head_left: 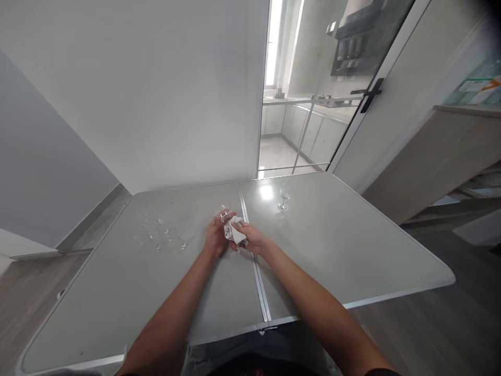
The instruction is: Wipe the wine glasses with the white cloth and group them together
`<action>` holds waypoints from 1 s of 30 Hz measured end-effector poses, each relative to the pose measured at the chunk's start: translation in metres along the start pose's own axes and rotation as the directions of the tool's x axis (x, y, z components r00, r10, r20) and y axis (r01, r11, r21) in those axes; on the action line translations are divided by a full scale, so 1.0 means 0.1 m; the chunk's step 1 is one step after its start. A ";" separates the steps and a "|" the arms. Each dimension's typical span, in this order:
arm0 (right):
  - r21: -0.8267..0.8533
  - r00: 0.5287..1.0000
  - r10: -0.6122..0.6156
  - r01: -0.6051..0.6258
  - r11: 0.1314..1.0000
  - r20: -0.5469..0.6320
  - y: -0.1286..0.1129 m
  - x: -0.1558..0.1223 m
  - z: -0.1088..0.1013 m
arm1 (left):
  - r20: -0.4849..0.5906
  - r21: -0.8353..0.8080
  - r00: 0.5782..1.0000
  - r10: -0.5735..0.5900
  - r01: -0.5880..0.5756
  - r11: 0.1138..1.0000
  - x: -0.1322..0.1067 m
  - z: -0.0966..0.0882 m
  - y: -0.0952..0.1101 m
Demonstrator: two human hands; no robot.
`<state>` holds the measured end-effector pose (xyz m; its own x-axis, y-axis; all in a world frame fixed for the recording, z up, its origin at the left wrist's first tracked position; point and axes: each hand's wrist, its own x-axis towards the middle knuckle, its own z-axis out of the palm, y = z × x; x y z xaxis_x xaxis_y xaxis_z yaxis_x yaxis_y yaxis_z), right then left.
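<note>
Left hand, at the centre of the frame, is curled around a clear glass, of which only the rim shows, just above the fingertips; whether the glass has a stem cannot be told. Right hand, immediately to the right, is closed on a pale, crumpled cloth and presses it against the left hand and the glass, so that the two hands touch through the cloth. Both forearms enter from the bottom edge and converge towards the centre.

The hands sit low over a grey folding table, directly above its metal centre seam, which runs from the near edge to the far edge. Left of the hands, on the left leaf, stands a loose cluster of clear glasses; their number and shape are too faint to tell. Right of the seam, near the far edge, a single stemmed glass stands upright, well apart from the hands.

Behind the table a white wall fills the upper left. In the upper middle a glass door with a black handle gives onto a kitchen. A wooden shelf unit occupies the right edge.
</note>
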<state>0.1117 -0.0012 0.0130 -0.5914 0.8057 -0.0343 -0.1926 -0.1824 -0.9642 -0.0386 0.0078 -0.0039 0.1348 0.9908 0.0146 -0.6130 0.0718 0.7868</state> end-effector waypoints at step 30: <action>-0.532 0.986 -0.086 -0.004 0.847 -0.145 -0.07 -0.04 -0.03 | 0.033 -0.034 0.999 0.033 -0.032 0.999 -0.01 -0.03 0.03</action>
<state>0.1172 -0.0013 0.0187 -0.4530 0.8914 0.0113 0.2559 0.1422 -0.9562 -0.0430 0.0071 -0.0039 0.1401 0.9882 0.0612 -0.6429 0.0438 0.7647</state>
